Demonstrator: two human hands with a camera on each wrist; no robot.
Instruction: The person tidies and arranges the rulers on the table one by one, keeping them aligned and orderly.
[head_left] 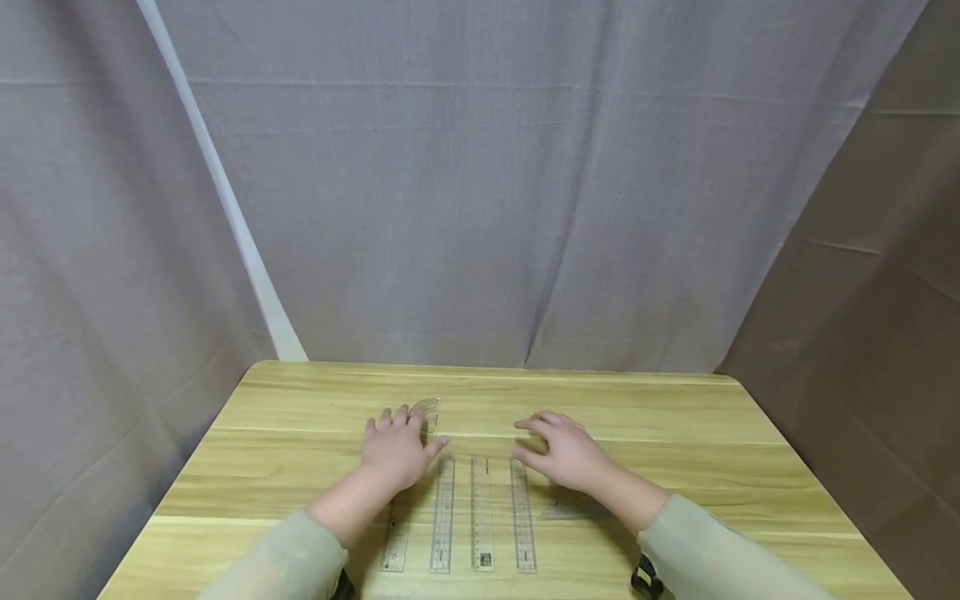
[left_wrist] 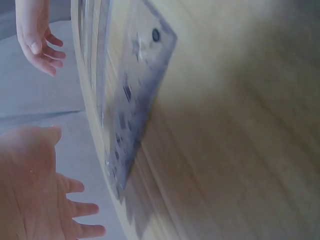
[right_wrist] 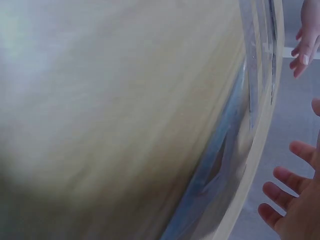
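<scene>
My left hand, fingers spread and straight, is over the near part of a clear protractor and the far end of the leftmost clear ruler. That ruler shows a hole and star-like marks in the left wrist view. No grip on anything shows. To the right, my right hand hovers with relaxed, slightly bent fingers and nothing held. Below its wrist lies a clear set square, partly covered by the arm. Between the hands, a ruler, a wider ruler and another ruler lie side by side.
The wood-grain table extends to both sides and beyond the hands. Its far edge meets a grey curtain, with more cloth hanging left and right. Dark bands sit at the wrists below the light sleeves.
</scene>
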